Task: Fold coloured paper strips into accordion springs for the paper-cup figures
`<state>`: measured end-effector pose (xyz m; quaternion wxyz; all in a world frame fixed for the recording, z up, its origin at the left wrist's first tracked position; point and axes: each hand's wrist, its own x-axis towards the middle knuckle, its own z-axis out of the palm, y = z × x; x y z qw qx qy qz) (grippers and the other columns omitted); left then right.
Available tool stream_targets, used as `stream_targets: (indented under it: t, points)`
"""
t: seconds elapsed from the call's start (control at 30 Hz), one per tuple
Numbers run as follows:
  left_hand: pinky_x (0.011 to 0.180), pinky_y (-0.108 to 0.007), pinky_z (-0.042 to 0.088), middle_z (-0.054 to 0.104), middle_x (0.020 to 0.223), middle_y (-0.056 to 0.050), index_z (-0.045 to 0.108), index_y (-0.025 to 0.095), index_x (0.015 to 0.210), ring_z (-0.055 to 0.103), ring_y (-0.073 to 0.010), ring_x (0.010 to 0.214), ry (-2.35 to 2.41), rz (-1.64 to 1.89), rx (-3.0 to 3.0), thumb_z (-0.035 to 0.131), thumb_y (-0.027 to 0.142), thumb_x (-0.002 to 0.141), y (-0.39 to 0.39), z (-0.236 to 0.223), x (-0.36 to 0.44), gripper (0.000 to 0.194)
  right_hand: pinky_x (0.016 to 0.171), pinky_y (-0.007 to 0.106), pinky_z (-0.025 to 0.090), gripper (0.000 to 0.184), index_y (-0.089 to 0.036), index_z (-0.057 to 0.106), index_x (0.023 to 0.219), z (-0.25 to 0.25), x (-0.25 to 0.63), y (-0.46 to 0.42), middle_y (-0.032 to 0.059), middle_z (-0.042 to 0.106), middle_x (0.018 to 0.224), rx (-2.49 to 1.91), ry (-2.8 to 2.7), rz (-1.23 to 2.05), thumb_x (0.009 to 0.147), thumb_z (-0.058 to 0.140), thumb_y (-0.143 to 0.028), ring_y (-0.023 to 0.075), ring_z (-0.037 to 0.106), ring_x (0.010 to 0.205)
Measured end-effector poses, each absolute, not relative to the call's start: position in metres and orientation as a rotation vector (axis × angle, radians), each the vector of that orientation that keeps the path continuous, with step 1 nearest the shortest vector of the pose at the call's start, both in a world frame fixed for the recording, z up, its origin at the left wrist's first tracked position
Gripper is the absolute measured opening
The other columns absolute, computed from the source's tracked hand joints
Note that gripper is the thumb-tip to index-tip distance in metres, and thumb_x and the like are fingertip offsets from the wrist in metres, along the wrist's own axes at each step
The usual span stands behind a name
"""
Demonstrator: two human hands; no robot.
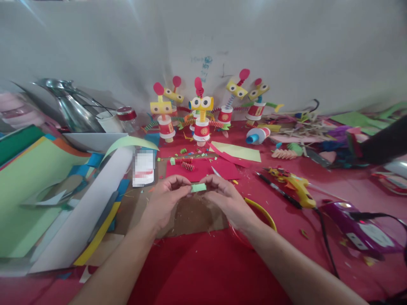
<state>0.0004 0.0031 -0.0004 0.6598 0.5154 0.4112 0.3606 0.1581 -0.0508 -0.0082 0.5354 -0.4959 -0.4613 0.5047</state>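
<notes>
A small piece of light green paper (pixel 199 187) is stretched level between my two hands. My left hand (pixel 170 197) pinches its left end between thumb and fingers. At the other end, my right hand (pixel 222 197) has its fingers closed on the same paper. Both hands hover above a brown board (pixel 193 216). Just beyond them, a red sheet (pixel 213 167) carries folded paper springs (pixel 188 165) and green scraps. The point of a light blade (pixel 215 171) shows behind my right hand; the rest of it is hidden. Under my right wrist sits a round yellow-rimmed container (pixel 265 212).
Several paper-cup robot figures (pixel 202 129) stand along the wall. Coloured paper sheets (pixel 41 186) and a white roll (pixel 85 212) crowd the left. To the right lie a yellow glue gun (pixel 300 188), a black pen (pixel 280 190) and a purple power box (pixel 362 228) with cables.
</notes>
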Motion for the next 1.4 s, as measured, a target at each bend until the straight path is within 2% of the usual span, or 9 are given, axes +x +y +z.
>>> stream_targets:
  t: [0.1, 0.2, 0.37, 0.53, 0.9, 1.0, 1.13, 1.4]
  points:
    - [0.07, -0.028, 0.045, 0.06, 0.077, 0.001, 0.061, 0.017, 0.079, 0.057, -0.0103, 0.067, 0.836, 0.786, 1.086, 0.068, 0.02, 0.068, 0.003, 0.004, -0.001, 0.014, 0.072, 0.028, 0.046, 0.018, -0.023, 0.06, 0.091, -0.003, 0.168, -0.048, 0.0003, 0.063, 0.085, -1.084, -1.22, 1.173, 0.075, 0.057, -0.015, 0.0136, 0.059, 0.079]
    - [0.068, -0.027, 0.045, 0.059, 0.075, 0.001, 0.058, 0.017, 0.081, 0.057, -0.0107, 0.068, 0.779, 0.76, 1.078, 0.067, 0.017, 0.066, 0.002, 0.006, -0.001, 0.017, 0.079, 0.031, 0.046, 0.011, -0.023, 0.064, 0.089, -0.002, 0.174, -0.044, 0.0012, 0.064, 0.089, -0.973, -1.378, 1.123, 0.079, 0.061, -0.021, 0.0142, 0.059, 0.084]
    - [0.064, -0.023, 0.039, 0.06, 0.073, 0.002, 0.056, 0.018, 0.083, 0.054, -0.0092, 0.068, 0.796, 0.751, 1.118, 0.065, 0.013, 0.066, 0.001, 0.005, -0.001, 0.02, 0.081, 0.032, 0.046, 0.007, -0.023, 0.066, 0.085, -0.005, 0.176, -0.04, 0.0009, 0.063, 0.087, -0.954, -1.498, 1.103, 0.079, 0.065, -0.026, 0.0143, 0.059, 0.083]
    - [0.066, -0.023, 0.038, 0.061, 0.076, 0.002, 0.055, 0.018, 0.085, 0.053, -0.0086, 0.071, 0.841, 0.752, 1.165, 0.067, 0.013, 0.066, 0.001, 0.002, -0.001, 0.023, 0.077, 0.03, 0.046, 0.003, -0.021, 0.065, 0.081, -0.004, 0.177, -0.04, 0.0008, 0.061, 0.084, -1.039, -1.562, 1.056, 0.079, 0.064, -0.023, 0.0133, 0.058, 0.079]
    - [0.069, -0.025, 0.04, 0.062, 0.074, 0.0, 0.065, 0.016, 0.077, 0.053, -0.01, 0.07, 0.9, 0.702, 1.271, 0.069, 0.02, 0.068, 0.003, 0.002, -0.002, 0.01, 0.072, 0.027, 0.046, 0.003, -0.02, 0.067, 0.079, -0.004, 0.181, -0.04, 0.0, 0.063, 0.081, -1.173, -1.612, 0.999, 0.076, 0.066, -0.019, 0.0123, 0.059, 0.075]
    - [0.073, -0.026, 0.042, 0.065, 0.081, -0.002, 0.067, 0.016, 0.084, 0.057, -0.0117, 0.075, 0.852, 0.728, 1.205, 0.069, 0.021, 0.07, 0.002, 0.003, -0.002, 0.015, 0.073, 0.028, 0.046, 0.002, -0.02, 0.067, 0.078, -0.005, 0.179, -0.04, 0.0006, 0.064, 0.081, -1.173, -1.545, 0.953, 0.076, 0.067, -0.021, 0.013, 0.059, 0.077]
    - [0.079, -0.026, 0.045, 0.068, 0.087, -0.003, 0.065, 0.017, 0.09, 0.061, -0.0133, 0.086, 0.778, 0.817, 1.094, 0.075, 0.017, 0.064, 0.0, 0.004, 0.0, 0.028, 0.072, 0.029, 0.048, 0.004, -0.02, 0.066, 0.078, -0.007, 0.172, -0.041, 0.0007, 0.064, 0.077, -1.137, -1.364, 0.924, 0.077, 0.066, -0.024, 0.0134, 0.059, 0.075]
    - [0.066, -0.02, 0.047, 0.068, 0.071, 0.002, 0.067, 0.017, 0.075, 0.061, -0.0083, 0.067, 0.768, 0.973, 0.906, 0.079, 0.017, 0.058, -0.004, -0.001, 0.007, 0.021, 0.076, 0.031, 0.051, 0.009, -0.024, 0.067, 0.082, -0.01, 0.16, -0.049, 0.0025, 0.063, 0.087, -1.083, -1.425, 0.565, 0.08, 0.063, -0.016, 0.0155, 0.061, 0.085]
